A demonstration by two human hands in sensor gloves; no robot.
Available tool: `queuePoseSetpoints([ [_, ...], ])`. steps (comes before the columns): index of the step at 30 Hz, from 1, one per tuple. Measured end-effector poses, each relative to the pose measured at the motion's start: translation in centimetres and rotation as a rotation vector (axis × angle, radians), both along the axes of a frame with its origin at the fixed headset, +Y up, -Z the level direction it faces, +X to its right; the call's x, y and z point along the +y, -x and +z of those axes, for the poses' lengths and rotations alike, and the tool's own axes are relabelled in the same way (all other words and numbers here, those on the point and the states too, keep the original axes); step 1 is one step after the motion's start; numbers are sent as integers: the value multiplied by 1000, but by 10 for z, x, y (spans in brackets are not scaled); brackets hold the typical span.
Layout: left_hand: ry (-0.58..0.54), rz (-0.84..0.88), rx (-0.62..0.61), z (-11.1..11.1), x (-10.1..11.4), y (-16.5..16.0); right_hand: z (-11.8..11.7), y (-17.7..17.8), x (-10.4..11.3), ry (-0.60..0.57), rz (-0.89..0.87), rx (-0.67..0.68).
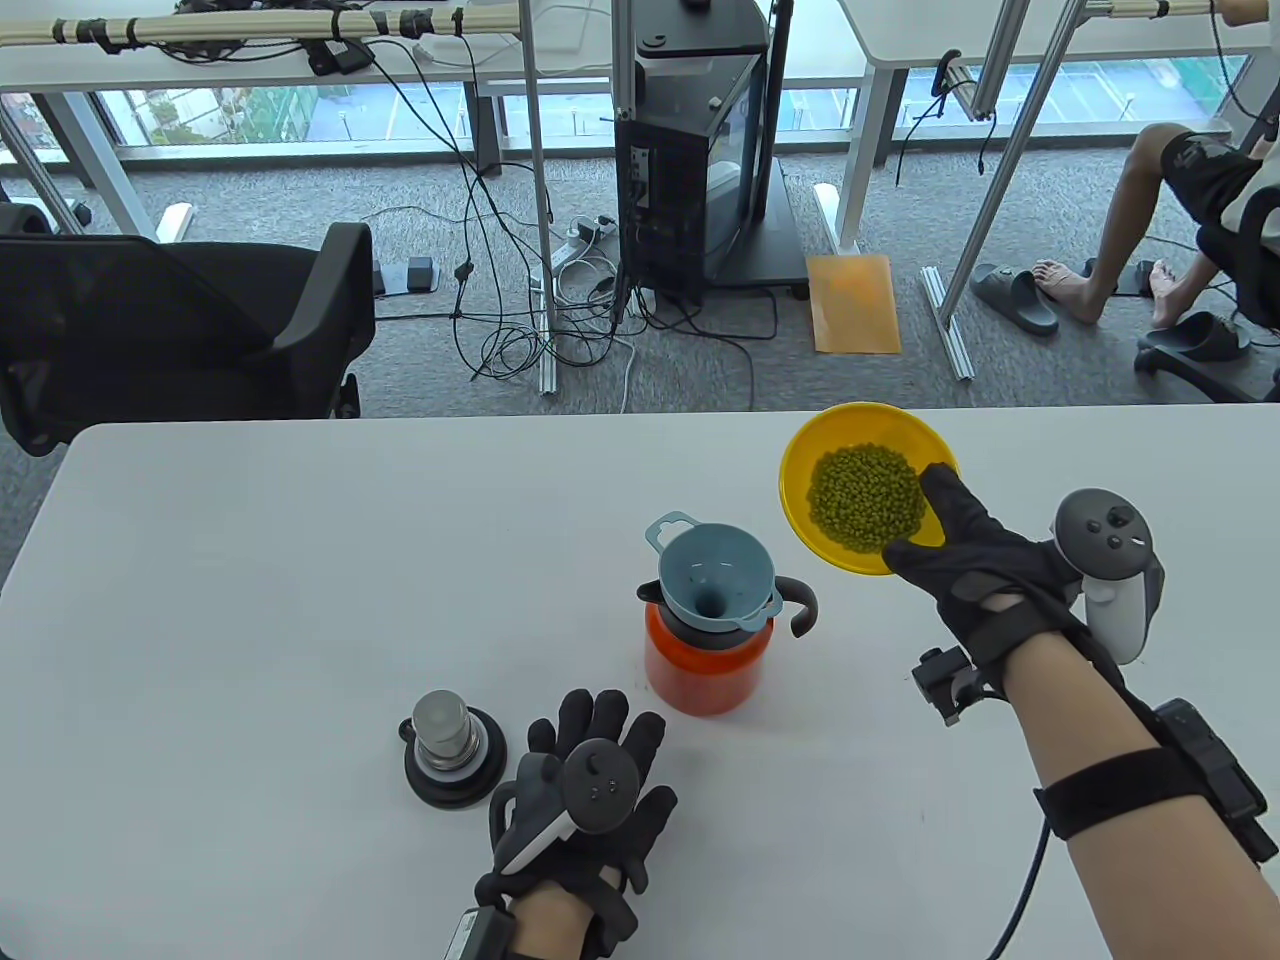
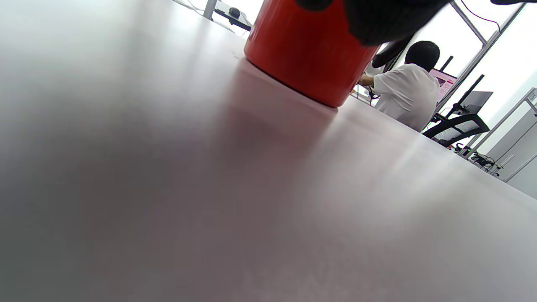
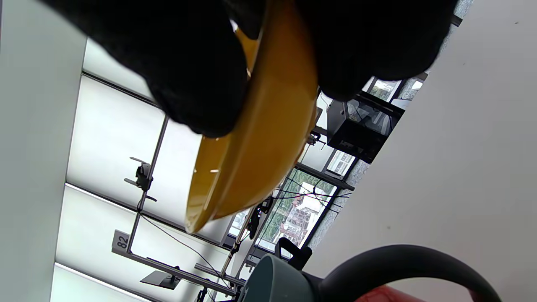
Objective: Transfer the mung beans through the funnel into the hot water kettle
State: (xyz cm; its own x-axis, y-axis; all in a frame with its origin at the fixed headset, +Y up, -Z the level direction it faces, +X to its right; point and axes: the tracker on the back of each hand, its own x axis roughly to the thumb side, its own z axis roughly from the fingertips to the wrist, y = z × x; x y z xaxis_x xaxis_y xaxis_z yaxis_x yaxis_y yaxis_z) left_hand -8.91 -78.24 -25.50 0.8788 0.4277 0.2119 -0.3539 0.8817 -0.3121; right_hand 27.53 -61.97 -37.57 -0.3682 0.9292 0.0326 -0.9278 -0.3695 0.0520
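Observation:
An orange kettle (image 1: 700,675) with a black handle (image 1: 802,603) stands mid-table, a blue funnel (image 1: 712,578) seated in its mouth. My right hand (image 1: 975,565) grips the rim of a yellow bowl (image 1: 805,470) of mung beans (image 1: 865,498), thumb inside, holding it in the air to the right of and beyond the funnel. The bowl's underside (image 3: 260,138) shows in the right wrist view, above the funnel (image 3: 272,281) and handle (image 3: 402,262). My left hand (image 1: 590,790) rests flat on the table just in front-left of the kettle (image 2: 310,50), holding nothing.
The kettle's black lid with a steel plug (image 1: 452,745) lies upside down left of my left hand. The white table (image 1: 250,600) ends at a far edge just behind the bowl. A black chair (image 1: 180,320) and cables lie beyond.

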Motion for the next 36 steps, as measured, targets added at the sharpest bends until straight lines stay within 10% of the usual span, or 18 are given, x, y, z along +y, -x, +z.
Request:
queuePoseSetpoints([
  [36, 2, 38, -25, -1, -1, 0, -10, 99, -5, -279, 352, 204],
])
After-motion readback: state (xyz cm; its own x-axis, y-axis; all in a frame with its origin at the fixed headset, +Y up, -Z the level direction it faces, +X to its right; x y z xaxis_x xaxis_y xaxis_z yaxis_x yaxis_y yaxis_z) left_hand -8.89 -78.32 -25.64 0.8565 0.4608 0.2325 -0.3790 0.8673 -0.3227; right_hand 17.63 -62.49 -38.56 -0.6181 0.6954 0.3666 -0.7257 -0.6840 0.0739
